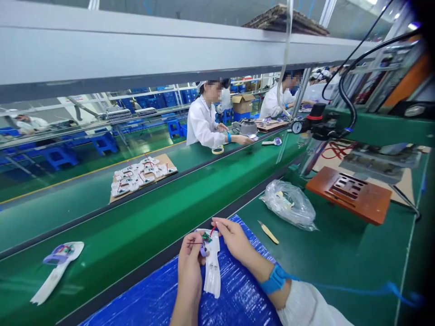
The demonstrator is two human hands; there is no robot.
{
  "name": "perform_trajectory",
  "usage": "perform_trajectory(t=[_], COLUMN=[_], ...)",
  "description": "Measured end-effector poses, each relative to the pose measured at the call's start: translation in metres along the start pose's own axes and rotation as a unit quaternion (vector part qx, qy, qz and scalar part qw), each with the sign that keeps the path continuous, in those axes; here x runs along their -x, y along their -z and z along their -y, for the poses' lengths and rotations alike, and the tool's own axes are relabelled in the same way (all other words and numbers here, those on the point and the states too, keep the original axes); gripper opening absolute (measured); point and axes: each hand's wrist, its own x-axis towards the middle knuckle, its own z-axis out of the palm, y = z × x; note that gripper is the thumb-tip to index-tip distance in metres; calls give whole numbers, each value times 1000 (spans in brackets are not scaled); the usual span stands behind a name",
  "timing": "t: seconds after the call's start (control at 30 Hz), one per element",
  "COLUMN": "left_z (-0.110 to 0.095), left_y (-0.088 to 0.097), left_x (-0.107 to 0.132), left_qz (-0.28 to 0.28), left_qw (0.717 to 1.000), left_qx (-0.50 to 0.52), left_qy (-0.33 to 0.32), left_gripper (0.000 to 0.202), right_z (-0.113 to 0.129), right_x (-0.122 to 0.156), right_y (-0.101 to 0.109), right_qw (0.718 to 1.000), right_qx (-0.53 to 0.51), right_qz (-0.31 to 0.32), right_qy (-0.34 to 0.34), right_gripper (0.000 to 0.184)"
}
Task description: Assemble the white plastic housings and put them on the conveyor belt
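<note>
A white plastic handle-shaped housing [212, 267] lies on the blue wrapped mat [244, 294] in front of me. At its upper end is a small green circuit board [206, 237] with red wires, beside a purple plastic part [203, 250]. My left hand [190, 258] is closed at the housing's left side, fingers gripping around the board and purple part; the exact contact is partly hidden. With thumb and forefinger, my right hand [234, 237] pinches a red wire [213, 229] above the board. A blue strap [274, 278] circles my right wrist.
A similar assembly [59, 267] lies on the green conveyor [142, 222] at left. Several more sit on cardboard [163, 165] beyond. To my right are a yellow-handled knife [269, 232], a plastic bag [288, 206] and a press fixture [350, 192]. Co-workers [205, 117] sit across.
</note>
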Motion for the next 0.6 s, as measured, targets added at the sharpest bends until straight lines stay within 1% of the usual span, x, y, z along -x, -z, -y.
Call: perform_trajectory(t=[0.1, 0.17, 0.2, 0.27, 0.33, 0.37, 0.47, 0.53, 0.6], left_z=[-7, -9, -9, -6, -1, 2, 7, 8, 7], left_y=[1, 3, 4, 6, 6, 6, 5, 4, 4], left_x=[1, 1, 0, 0, -1, -2, -3, -2, 0], left_qz=[0, 7, 18, 41, 45, 37, 6, 1, 6], left_qw=[998, 995, 994, 993, 996, 998, 995, 986, 978], left_qx=[54, 91, 105, 107, 71, 43, -48, -108, -164], left_qy=[30, 37, 35, 28, 9, -8, -91, -127, -125], left_gripper=[43, 41, 42, 52, 62, 64, 67, 65, 62], right_z=[0, 4, 6, 11, 15, 16, 15, 11, 7], right_x=[2, 7, 10, 15, 17, 18, 18, 17, 16], right_y=[-3, -3, -2, 0, 1, 1, 2, 2, 1], right_qw=[996, 991, 990, 988, 986, 985, 983, 985, 988], right_qx=[-50, -59, -49, -18, 9, 18, 22, -1, -42], right_qz=[73, 116, 132, 150, 157, 159, 165, 164, 150], right_qy=[-28, -36, -28, 12, 55, 69, 80, 53, -2], right_gripper=[41, 42, 41, 35, 31, 30, 30, 28, 29])
